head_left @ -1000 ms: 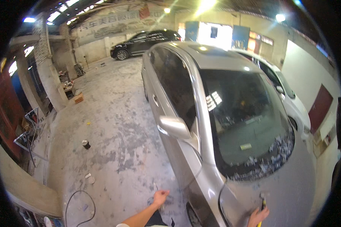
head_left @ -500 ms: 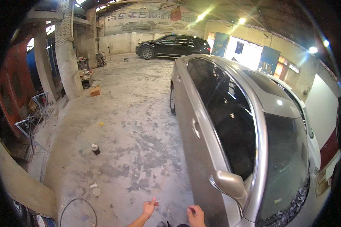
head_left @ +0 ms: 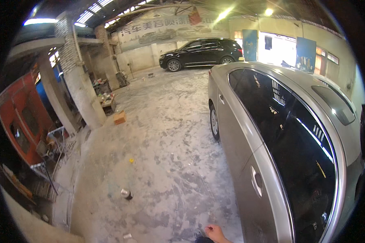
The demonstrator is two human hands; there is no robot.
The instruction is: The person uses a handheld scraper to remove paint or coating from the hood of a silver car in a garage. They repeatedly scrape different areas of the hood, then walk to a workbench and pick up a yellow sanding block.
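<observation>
My right hand [head_left: 215,233] shows at the lower edge, its forearm running off toward the lower right. Its fingers are curled in, and whatever they hold, if anything, is hidden. Nearest to it is a silver-grey car [head_left: 247,160], its side standing to the right, apart from the hand. A door handle [head_left: 256,181] and dark side windows [head_left: 286,117] face me. My left hand is out of view. A bit of dark clothing [head_left: 203,239] lies beside the right hand.
A can [head_left: 126,194], a small yellow thing [head_left: 131,160] and a cardboard box [head_left: 119,118] stand on the dusty floor [head_left: 162,158]. A black SUV [head_left: 202,54] is parked at the back. Brick pillars [head_left: 79,77] and a metal stand [head_left: 48,174] line the left.
The view has moved forward along the car and tilted up; the side mirror has left the picture. My left hand has dropped out of view. The right hand stays low, its fingers still curled.
</observation>
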